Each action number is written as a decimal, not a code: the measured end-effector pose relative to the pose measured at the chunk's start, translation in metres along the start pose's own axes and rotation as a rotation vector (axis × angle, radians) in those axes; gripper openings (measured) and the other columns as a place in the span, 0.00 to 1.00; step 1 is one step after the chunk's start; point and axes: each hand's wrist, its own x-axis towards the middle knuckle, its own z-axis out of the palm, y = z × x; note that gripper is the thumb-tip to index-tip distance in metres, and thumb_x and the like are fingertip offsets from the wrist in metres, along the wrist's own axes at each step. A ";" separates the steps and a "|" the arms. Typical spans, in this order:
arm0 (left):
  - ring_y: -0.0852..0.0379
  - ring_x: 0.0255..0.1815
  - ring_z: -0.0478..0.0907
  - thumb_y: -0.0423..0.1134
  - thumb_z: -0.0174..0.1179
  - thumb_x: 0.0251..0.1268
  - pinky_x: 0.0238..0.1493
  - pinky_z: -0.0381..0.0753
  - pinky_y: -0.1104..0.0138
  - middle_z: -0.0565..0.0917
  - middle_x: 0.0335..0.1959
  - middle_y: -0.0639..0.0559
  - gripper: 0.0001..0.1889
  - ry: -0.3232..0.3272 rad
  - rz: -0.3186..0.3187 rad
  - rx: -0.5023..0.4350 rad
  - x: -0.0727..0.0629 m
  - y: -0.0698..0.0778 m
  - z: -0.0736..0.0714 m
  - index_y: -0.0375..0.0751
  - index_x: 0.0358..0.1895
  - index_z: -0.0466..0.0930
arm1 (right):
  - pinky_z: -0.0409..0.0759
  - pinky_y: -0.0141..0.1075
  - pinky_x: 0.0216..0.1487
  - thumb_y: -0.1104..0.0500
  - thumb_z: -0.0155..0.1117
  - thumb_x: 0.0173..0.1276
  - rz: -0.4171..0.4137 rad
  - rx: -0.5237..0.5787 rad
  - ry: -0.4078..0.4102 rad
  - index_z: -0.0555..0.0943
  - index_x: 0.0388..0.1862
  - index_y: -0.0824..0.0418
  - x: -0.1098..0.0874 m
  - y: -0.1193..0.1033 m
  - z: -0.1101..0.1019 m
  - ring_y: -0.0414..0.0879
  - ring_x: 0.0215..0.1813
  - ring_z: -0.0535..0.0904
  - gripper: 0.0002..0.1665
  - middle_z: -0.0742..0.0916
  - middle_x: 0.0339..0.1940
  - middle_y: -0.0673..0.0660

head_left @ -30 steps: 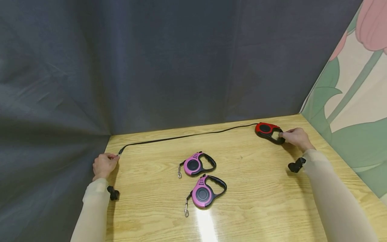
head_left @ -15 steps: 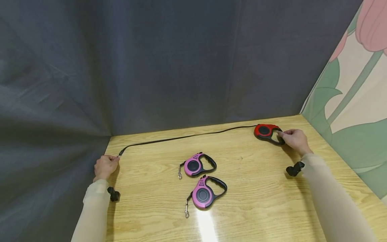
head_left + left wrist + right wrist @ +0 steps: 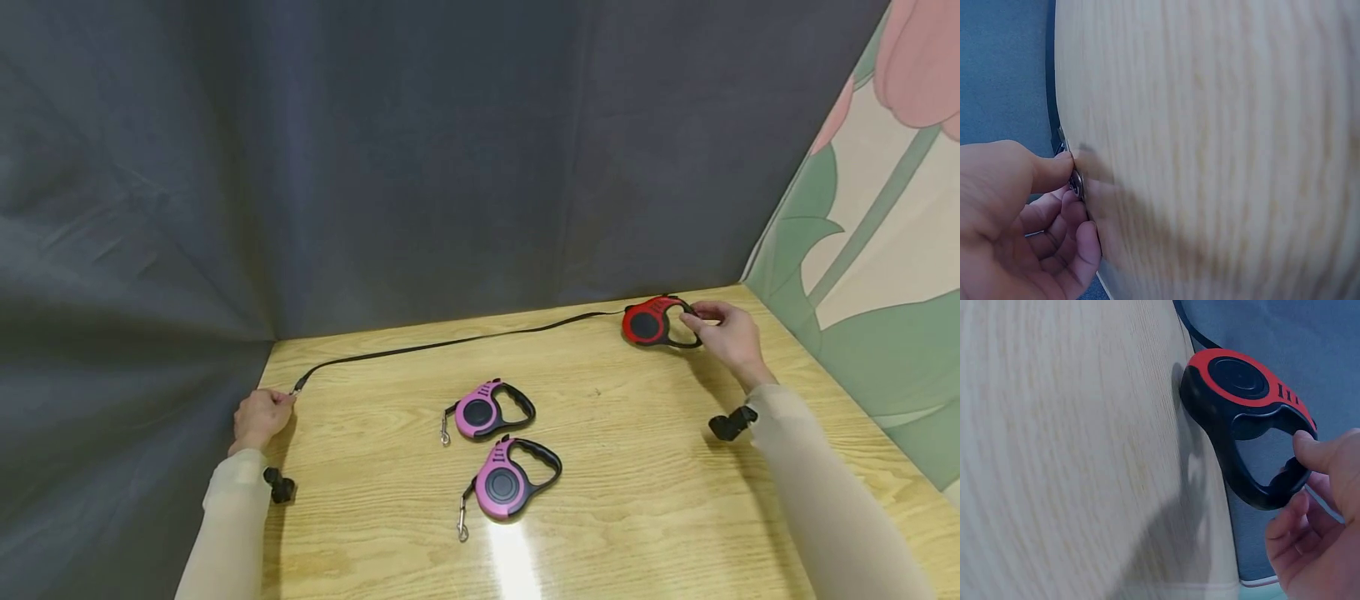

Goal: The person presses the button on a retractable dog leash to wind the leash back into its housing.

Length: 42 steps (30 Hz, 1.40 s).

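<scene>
A red and black retractable dog leash (image 3: 642, 324) is at the table's back right, its black strap (image 3: 450, 342) drawn out across the back to the left. My right hand (image 3: 729, 335) pinches the loop handle between thumb and fingers; in the right wrist view the leash case (image 3: 1238, 378) casts a shadow on the wood. At the far left my left hand (image 3: 260, 417) pinches the metal clip (image 3: 1076, 182) at the strap's end, with the thumb over it. Two pink and black retractable leashes lie mid-table, one (image 3: 477, 412) behind the other (image 3: 502, 483), both clips towards the left.
The light wooden table (image 3: 622, 500) meets a dark grey curtain (image 3: 450, 167) at its back and left. A flower-patterned cloth (image 3: 885, 275) hangs along the right edge. A bright light reflection shows on the wood near the front.
My right hand has raised and tilted the red leash's handle and shifted slightly left. The left hand stays almost still on the clip. Both pink leashes stay put.
</scene>
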 end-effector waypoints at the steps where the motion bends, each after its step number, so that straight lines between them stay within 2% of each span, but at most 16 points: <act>1: 0.28 0.55 0.80 0.45 0.55 0.81 0.59 0.74 0.37 0.86 0.53 0.29 0.19 -0.009 -0.002 0.003 0.000 0.000 -0.001 0.30 0.49 0.85 | 0.74 0.25 0.34 0.40 0.64 0.79 -0.020 -0.009 -0.012 0.81 0.67 0.67 -0.001 -0.001 0.000 0.25 0.35 0.73 0.34 0.88 0.55 0.62; 2: 0.28 0.55 0.79 0.46 0.55 0.81 0.59 0.74 0.37 0.85 0.54 0.29 0.19 -0.017 -0.005 0.004 0.000 0.000 -0.001 0.30 0.49 0.85 | 0.75 0.26 0.33 0.41 0.64 0.80 -0.041 -0.017 -0.025 0.81 0.68 0.67 -0.002 -0.002 0.000 0.26 0.34 0.73 0.34 0.87 0.58 0.67; 5: 0.28 0.55 0.79 0.46 0.54 0.82 0.58 0.74 0.37 0.85 0.54 0.29 0.19 -0.032 0.006 0.025 0.001 0.001 -0.002 0.31 0.49 0.85 | 0.75 0.28 0.30 0.45 0.63 0.81 -0.102 -0.031 -0.044 0.81 0.67 0.69 -0.005 -0.004 -0.002 0.26 0.32 0.74 0.31 0.87 0.58 0.72; 9: 0.29 0.55 0.80 0.46 0.53 0.82 0.59 0.74 0.38 0.85 0.53 0.30 0.19 -0.033 0.015 0.051 0.002 0.001 -0.003 0.32 0.47 0.85 | 0.73 0.28 0.31 0.48 0.65 0.79 -0.159 -0.063 -0.039 0.84 0.59 0.70 -0.008 -0.006 -0.003 0.27 0.33 0.73 0.26 0.90 0.48 0.67; 14: 0.29 0.55 0.79 0.45 0.53 0.82 0.61 0.72 0.38 0.85 0.53 0.29 0.18 -0.032 0.029 0.058 0.003 0.000 -0.004 0.31 0.46 0.84 | 0.73 0.29 0.35 0.51 0.67 0.77 -0.155 -0.066 -0.095 0.85 0.54 0.67 -0.011 -0.016 -0.003 0.28 0.34 0.75 0.20 0.90 0.41 0.58; 19: 0.30 0.55 0.79 0.44 0.53 0.82 0.64 0.69 0.37 0.85 0.52 0.29 0.18 -0.032 0.039 0.048 0.002 0.000 -0.006 0.30 0.47 0.84 | 0.72 0.31 0.35 0.55 0.64 0.79 -0.150 0.003 -0.193 0.80 0.59 0.71 -0.016 -0.029 0.000 0.33 0.34 0.75 0.21 0.87 0.41 0.58; 23: 0.29 0.56 0.78 0.44 0.53 0.82 0.65 0.68 0.37 0.84 0.52 0.28 0.19 -0.037 0.045 0.044 0.003 -0.001 -0.006 0.28 0.48 0.84 | 0.73 0.31 0.34 0.59 0.63 0.79 -0.154 0.033 -0.242 0.78 0.61 0.73 -0.017 -0.032 0.002 0.36 0.35 0.75 0.20 0.86 0.43 0.61; 26: 0.29 0.56 0.78 0.44 0.53 0.82 0.64 0.68 0.37 0.84 0.52 0.28 0.19 -0.046 0.053 0.045 0.004 -0.002 -0.006 0.28 0.48 0.84 | 0.74 0.31 0.37 0.60 0.63 0.78 -0.141 0.033 -0.271 0.78 0.61 0.72 -0.016 -0.034 0.003 0.37 0.37 0.76 0.20 0.87 0.47 0.64; 28: 0.31 0.53 0.78 0.45 0.53 0.82 0.61 0.70 0.39 0.84 0.50 0.29 0.20 -0.057 0.059 0.055 0.005 -0.002 -0.008 0.28 0.47 0.83 | 0.74 0.31 0.38 0.59 0.62 0.78 -0.128 0.031 -0.280 0.78 0.61 0.72 -0.016 -0.035 0.003 0.37 0.38 0.76 0.20 0.87 0.47 0.62; 31: 0.34 0.50 0.79 0.47 0.51 0.83 0.55 0.73 0.43 0.84 0.50 0.29 0.21 -0.084 0.062 0.069 0.004 -0.002 -0.011 0.28 0.48 0.83 | 0.74 0.31 0.41 0.52 0.62 0.79 -0.107 0.024 -0.267 0.80 0.58 0.69 -0.017 -0.035 0.003 0.35 0.40 0.76 0.22 0.87 0.46 0.54; 35: 0.38 0.46 0.78 0.48 0.49 0.85 0.46 0.73 0.53 0.83 0.48 0.31 0.23 -0.114 0.060 0.072 0.002 -0.002 -0.014 0.29 0.48 0.83 | 0.73 0.32 0.44 0.37 0.60 0.80 -0.082 0.021 -0.196 0.83 0.55 0.64 -0.018 -0.035 0.007 0.37 0.44 0.75 0.31 0.85 0.45 0.50; 38: 0.42 0.40 0.75 0.48 0.48 0.85 0.40 0.69 0.59 0.80 0.38 0.36 0.22 -0.131 0.058 0.066 0.000 -0.003 -0.016 0.33 0.39 0.82 | 0.74 0.33 0.43 0.31 0.61 0.77 -0.075 0.024 -0.125 0.85 0.53 0.62 -0.020 -0.036 0.011 0.39 0.43 0.77 0.35 0.87 0.45 0.52; 42: 0.47 0.34 0.70 0.49 0.46 0.85 0.36 0.64 0.61 0.70 0.29 0.46 0.22 -0.154 0.065 0.061 -0.003 -0.004 -0.017 0.43 0.28 0.73 | 0.75 0.33 0.43 0.29 0.64 0.74 -0.063 0.016 -0.058 0.86 0.50 0.61 -0.022 -0.035 0.016 0.39 0.41 0.78 0.35 0.88 0.44 0.54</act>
